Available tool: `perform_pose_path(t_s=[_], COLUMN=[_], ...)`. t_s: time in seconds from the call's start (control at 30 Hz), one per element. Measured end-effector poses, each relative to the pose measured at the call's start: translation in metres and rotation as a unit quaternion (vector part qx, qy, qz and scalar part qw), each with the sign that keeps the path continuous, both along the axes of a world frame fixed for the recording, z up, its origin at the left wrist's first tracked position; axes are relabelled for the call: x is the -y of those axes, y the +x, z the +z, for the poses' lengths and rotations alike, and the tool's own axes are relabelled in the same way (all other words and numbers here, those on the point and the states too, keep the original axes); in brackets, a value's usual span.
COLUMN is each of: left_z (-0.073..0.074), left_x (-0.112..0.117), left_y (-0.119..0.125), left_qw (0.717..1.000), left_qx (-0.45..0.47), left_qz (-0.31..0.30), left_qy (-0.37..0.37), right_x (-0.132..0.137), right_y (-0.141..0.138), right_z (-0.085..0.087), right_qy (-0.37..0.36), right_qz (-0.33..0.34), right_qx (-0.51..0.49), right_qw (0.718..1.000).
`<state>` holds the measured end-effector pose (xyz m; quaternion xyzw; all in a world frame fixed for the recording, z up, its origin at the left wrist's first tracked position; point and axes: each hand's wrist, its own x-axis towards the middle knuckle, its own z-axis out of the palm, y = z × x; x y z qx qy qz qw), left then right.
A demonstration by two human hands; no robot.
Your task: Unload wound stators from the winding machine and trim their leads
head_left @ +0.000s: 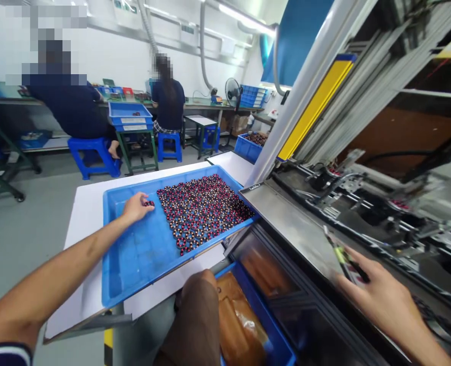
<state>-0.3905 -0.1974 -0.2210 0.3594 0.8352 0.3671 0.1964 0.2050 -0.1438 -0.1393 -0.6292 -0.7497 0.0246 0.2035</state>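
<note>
My left hand (135, 208) is over the left part of a shallow blue tray (130, 259). Its fingers close on small ring-shaped parts (148, 203), dark with red, like wound motor cores; how many I cannot tell. To the right in the tray lie many similar ring-shaped parts (198, 208) in a tight layer, some showing copper, some red. My right hand (378, 287), over the front edge of the machine, grips a slim two-armed hand tool (340, 254) with black and yellow-green handles. Motion blurs the tool, and its exact kind is unclear.
The tray rests on a white tabletop (84, 218) beside a machine with a metal ledge (286, 213) and a yellow bar (317, 107). Below, a blue bin (275, 325) holds brown wrapped material. Two people sit at a far bench on blue stools (92, 152).
</note>
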Motion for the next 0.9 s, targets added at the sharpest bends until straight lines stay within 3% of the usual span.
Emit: perform_pose_path(t_s=[0.07,0.17,0.27,0.37,0.5,0.63,0.7,0.77,0.83,0.9], left_z=[-0.011,-0.025,-0.035,-0.039,-0.033,-0.003,0.02,0.043,0.058,0.061], left_x=[-0.023,-0.044,-0.055,-0.059,-0.057,-0.054,-0.044,-0.015,0.033,0.091], left_y=[-0.014,-0.022,-0.024,-0.024,-0.017,0.001,0.019,0.046,0.079,0.114], left_qw=[0.999,0.996,0.994,0.993,0.993,0.996,0.997,0.993,0.975,0.929], left_qx=[-0.035,-0.071,-0.091,-0.097,-0.082,-0.038,-0.003,0.044,0.104,0.183], left_qz=[0.026,0.043,0.047,0.057,0.087,0.079,0.036,-0.043,-0.152,-0.3], left_qy=[-0.023,-0.044,-0.048,-0.037,-0.01,0.031,0.063,0.1,0.126,0.115], right_x=[-0.036,-0.07,-0.084,-0.089,-0.09,-0.089,-0.083,-0.067,-0.035,0.012], right_y=[-0.014,-0.03,-0.038,-0.039,-0.039,-0.044,-0.048,-0.052,-0.054,-0.053], right_z=[-0.005,-0.025,-0.042,-0.048,-0.05,-0.047,-0.038,-0.025,-0.012,-0.009], right_qy=[-0.008,0.029,0.079,0.103,0.107,0.103,0.124,0.181,0.242,0.257], right_qz=[-0.017,-0.028,-0.014,0.014,0.03,0.028,0.023,0.028,0.05,0.087], right_qx=[0.049,0.069,0.083,0.099,0.099,0.079,0.057,0.006,-0.054,-0.089], right_qw=[0.999,0.997,0.993,0.99,0.989,0.991,0.99,0.983,0.968,0.958])
